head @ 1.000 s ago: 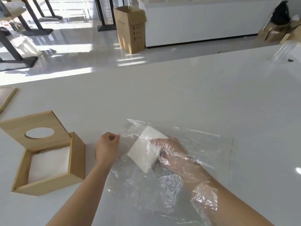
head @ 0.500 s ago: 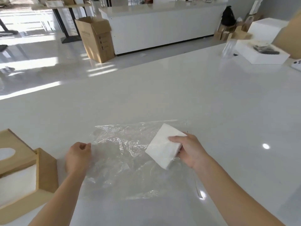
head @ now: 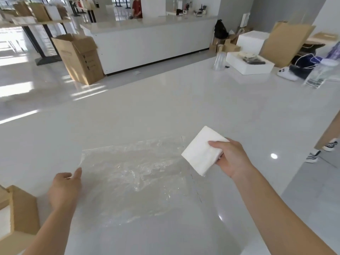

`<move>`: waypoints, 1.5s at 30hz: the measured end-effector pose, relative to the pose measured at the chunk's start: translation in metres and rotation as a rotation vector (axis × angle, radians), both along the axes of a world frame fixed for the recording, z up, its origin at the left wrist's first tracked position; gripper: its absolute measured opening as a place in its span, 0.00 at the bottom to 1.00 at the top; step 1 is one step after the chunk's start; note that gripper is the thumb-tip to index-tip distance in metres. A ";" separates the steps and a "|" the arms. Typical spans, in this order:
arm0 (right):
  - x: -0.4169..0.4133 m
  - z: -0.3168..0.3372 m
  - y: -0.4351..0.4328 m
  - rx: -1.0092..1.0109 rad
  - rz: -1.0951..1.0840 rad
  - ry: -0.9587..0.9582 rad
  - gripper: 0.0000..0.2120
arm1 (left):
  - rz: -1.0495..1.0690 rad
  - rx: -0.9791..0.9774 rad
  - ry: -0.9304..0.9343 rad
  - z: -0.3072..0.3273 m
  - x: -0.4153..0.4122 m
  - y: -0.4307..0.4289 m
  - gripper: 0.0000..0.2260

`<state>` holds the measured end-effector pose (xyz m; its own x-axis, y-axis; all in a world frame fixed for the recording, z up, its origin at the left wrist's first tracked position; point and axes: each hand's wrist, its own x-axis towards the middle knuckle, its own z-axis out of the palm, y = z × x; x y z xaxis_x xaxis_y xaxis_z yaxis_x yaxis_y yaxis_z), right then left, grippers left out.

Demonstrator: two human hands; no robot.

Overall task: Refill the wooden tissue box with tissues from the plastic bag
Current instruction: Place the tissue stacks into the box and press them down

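Note:
My right hand [head: 232, 159] holds a white stack of tissues [head: 200, 150] just past the right edge of the clear plastic bag [head: 134, 173]. The bag lies flat and crumpled on the white table [head: 184, 100]. My left hand [head: 64, 186] pinches the bag's near left corner. The open wooden tissue box [head: 20, 210] stands at the left edge of the view, mostly cut off, with white tissue inside.
At the table's far right stand a white foam box [head: 250, 65], a clear plastic container [head: 219, 60], a white controller [head: 286, 73], a dark bag [head: 303, 66] and a clear jug [head: 320, 72]. A cardboard carton [head: 81, 57] stands on the floor beyond. Someone's shoes [head: 322, 150] show at right.
My right hand has pulled the tissue stack out of the bag and carried it right. The bag now lies flat. The view has swung right, pushing the wooden box to the edge.

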<state>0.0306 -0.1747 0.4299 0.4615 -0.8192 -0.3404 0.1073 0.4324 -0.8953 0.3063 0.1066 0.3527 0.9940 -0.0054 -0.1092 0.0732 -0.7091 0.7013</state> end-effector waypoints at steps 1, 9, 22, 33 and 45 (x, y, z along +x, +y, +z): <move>-0.003 0.005 -0.002 -0.014 -0.004 -0.007 0.07 | 0.008 -0.009 -0.022 0.003 -0.003 -0.002 0.23; 0.010 0.029 0.011 -0.020 0.090 -0.097 0.07 | -0.143 -0.192 -0.166 0.038 -0.025 -0.011 0.23; 0.119 0.038 0.139 0.094 0.479 -0.145 0.07 | -0.319 -0.774 0.441 0.078 -0.062 0.049 0.25; 0.177 0.037 0.253 0.171 0.729 -0.108 0.13 | -0.220 -1.020 0.583 0.083 -0.053 0.135 0.22; 0.203 0.024 0.299 -0.246 0.837 0.125 0.07 | 0.089 -1.052 0.320 0.092 -0.013 0.215 0.19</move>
